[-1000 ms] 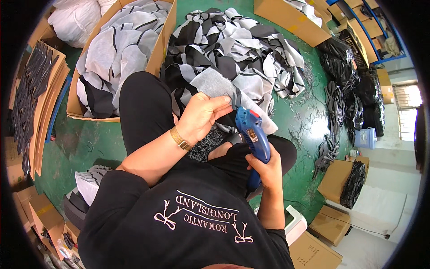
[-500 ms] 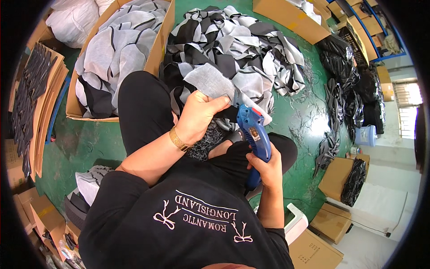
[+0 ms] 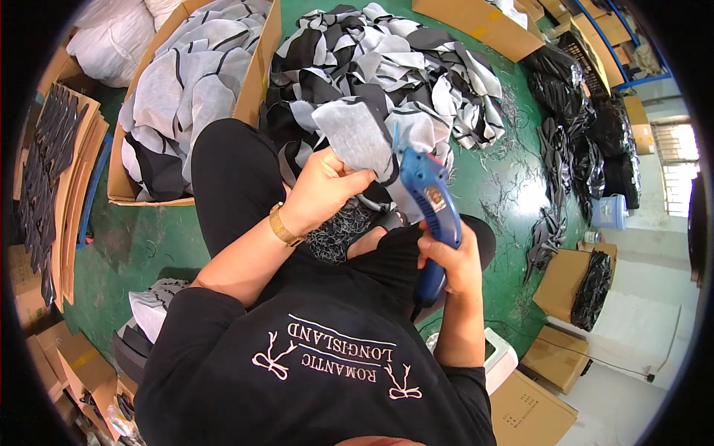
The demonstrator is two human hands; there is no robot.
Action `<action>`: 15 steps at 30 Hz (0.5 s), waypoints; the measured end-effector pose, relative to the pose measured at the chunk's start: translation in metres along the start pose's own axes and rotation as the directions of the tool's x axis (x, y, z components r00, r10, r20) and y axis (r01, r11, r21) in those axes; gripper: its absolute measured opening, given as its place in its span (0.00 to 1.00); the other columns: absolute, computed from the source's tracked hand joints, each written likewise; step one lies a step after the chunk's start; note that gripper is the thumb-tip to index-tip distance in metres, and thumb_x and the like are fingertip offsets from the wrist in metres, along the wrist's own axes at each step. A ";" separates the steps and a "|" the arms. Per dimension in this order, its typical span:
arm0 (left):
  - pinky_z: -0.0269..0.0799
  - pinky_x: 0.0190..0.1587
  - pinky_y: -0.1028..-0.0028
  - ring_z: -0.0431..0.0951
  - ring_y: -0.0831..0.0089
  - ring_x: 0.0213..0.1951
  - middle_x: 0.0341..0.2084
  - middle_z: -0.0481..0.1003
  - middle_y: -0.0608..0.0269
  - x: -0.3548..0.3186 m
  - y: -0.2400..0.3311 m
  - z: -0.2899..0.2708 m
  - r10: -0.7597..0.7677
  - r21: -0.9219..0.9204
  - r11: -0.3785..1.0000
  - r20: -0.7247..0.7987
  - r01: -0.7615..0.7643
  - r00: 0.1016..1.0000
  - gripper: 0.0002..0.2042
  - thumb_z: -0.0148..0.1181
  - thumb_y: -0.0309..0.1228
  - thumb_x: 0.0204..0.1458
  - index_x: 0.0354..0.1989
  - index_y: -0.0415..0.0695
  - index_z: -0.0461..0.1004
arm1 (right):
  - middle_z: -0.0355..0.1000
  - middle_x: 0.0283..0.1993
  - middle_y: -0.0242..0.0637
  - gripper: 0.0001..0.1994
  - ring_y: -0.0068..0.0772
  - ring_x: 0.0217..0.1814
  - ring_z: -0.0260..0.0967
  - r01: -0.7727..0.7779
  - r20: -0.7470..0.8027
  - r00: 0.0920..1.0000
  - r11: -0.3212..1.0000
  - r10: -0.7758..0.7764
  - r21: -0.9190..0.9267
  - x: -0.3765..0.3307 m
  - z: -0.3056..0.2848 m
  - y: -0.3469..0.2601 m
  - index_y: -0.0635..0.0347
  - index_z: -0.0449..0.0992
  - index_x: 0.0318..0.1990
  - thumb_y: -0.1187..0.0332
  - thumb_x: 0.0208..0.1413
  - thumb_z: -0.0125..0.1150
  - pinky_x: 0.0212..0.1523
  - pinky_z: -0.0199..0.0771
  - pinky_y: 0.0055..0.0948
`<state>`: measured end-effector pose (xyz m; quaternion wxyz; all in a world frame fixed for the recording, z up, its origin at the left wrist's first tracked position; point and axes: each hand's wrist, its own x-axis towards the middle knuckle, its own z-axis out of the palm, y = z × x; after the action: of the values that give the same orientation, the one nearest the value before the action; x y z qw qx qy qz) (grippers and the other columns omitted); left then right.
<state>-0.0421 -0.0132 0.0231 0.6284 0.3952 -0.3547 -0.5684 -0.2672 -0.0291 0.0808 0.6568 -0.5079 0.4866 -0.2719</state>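
My left hand (image 3: 327, 189) pinches the lower edge of a light grey fabric piece (image 3: 357, 137) between thumb and fingers. Wrapped round the handle of a blue electric cutter (image 3: 439, 204) is my right hand (image 3: 455, 256). The cutter's head is close to the right edge of the fabric; whether its blade touches the cloth I cannot tell. Beyond both hands lies a large heap of grey, white and black fabric pieces (image 3: 416, 63). Thin dark trimmings (image 3: 338, 234) cover the floor between my legs.
A cardboard box (image 3: 256, 82) full of grey fabric pieces stands at the left of the heap. Black plastic bags (image 3: 561, 89) line the right side. A white stool (image 3: 500, 358) is beside my right elbow. Flat cardboard sheets with dark strips (image 3: 78, 193) stand far left.
The cutter has moved slightly right and toward me, away from the fabric's edge. The held fabric piece has turned and now hangs more open. My left hand has shifted a little.
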 end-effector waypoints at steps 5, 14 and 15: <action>0.71 0.45 0.77 0.77 0.78 0.40 0.39 0.77 0.64 -0.003 -0.006 0.004 -0.118 -0.080 0.989 0.087 0.125 0.989 0.12 0.56 0.19 0.51 0.45 0.38 0.73 | 0.69 0.26 0.33 0.19 0.23 0.22 0.66 0.174 -0.127 0.974 0.976 -0.190 -0.129 0.024 0.007 -0.024 0.69 0.70 0.40 0.72 0.40 0.68 0.25 0.67 0.22; 0.67 0.34 0.82 0.73 0.85 0.32 0.35 0.77 0.69 -0.004 -0.009 0.009 -0.171 -0.137 0.975 0.028 0.173 0.985 0.12 0.62 0.31 0.53 0.44 0.41 0.75 | 0.72 0.28 0.30 0.20 0.21 0.28 0.68 0.232 -0.057 0.957 0.870 -0.284 -0.435 0.047 0.032 -0.013 0.65 0.72 0.39 0.69 0.38 0.72 0.31 0.71 0.24; 0.66 0.32 0.83 0.72 0.86 0.30 0.34 0.77 0.70 -0.001 -0.010 0.008 -0.200 -0.193 0.962 -0.014 0.193 0.980 0.10 0.62 0.31 0.53 0.42 0.42 0.75 | 0.72 0.28 0.30 0.19 0.21 0.29 0.67 0.232 -0.048 0.960 0.881 -0.275 -0.412 0.046 0.034 -0.012 0.66 0.72 0.40 0.70 0.39 0.71 0.32 0.70 0.24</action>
<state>-0.0536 -0.0138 0.0180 0.6097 0.3760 -0.2470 -0.6525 -0.2169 -0.0584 0.0753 0.4707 -0.6763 0.4951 -0.2757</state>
